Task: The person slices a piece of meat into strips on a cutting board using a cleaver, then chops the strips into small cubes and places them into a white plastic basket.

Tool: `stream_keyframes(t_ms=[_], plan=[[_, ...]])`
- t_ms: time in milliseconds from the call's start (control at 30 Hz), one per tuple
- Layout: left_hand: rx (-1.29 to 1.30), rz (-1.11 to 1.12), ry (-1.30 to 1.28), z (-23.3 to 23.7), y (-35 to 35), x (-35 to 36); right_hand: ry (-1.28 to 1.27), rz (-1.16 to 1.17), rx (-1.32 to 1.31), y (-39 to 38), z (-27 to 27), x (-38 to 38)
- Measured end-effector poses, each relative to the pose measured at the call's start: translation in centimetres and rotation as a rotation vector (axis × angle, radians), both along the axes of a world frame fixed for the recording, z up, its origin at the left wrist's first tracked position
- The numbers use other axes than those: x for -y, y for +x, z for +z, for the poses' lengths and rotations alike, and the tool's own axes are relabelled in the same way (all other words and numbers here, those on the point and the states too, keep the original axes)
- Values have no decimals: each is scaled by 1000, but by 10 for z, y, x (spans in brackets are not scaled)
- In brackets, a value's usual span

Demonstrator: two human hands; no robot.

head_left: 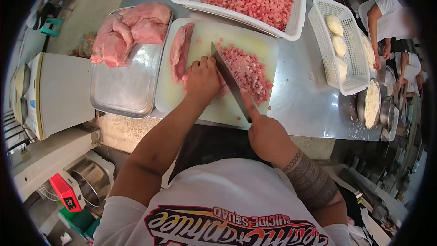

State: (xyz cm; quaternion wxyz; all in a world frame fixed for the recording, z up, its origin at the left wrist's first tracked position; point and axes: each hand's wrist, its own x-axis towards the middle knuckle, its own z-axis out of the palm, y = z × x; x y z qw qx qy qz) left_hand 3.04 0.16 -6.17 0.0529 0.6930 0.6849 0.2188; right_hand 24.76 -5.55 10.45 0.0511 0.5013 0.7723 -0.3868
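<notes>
My right hand (268,136) grips the handle of a large knife (231,76), its forefinger stretched along the blade. The blade stands on the white cutting board (208,26), slanting away to the left. My left hand (203,79) has curled fingers pressed on raw meat, knuckles close beside the blade. Part of that meat is hidden under the hand. Right of the blade lies a heap of diced meat (249,75). A thick strip of raw meat (182,48) rests on the board's left side, just beyond my left hand.
Left of the board, a metal tray (132,84) bears large meat pieces (132,29). A white basket (298,11) of diced meat stands behind. Further right are a basket (321,41) with pale rounded lumps and a bowl of pale shreds (372,105). Two people (387,16) work at far right.
</notes>
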Motion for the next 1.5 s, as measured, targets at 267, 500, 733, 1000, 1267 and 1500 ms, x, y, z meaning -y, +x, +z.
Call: stream_keyframes(t_ms=[267, 500, 733, 1000, 1267, 1500], plan=[[-7, -1, -44, 1, 0, 0, 241, -21, -134, -48, -98, -33], [198, -23, -128, 16, -15, 8, 217, -67, -140, -38, -88, -27], [-158, -79, -195, 28, -10, 47, 157, -40, 52, 2, -69, -11], [-159, -54, -102, 4, -9, 25, 122, 15, -19, 17, -68, -16], [-193, 3, -173, 13, 11, 17, 143, 4, -187, 30, -86, -24], [-135, -6, -24, 8, 7, 20, 96, 40, -169, 30, -79, -31]])
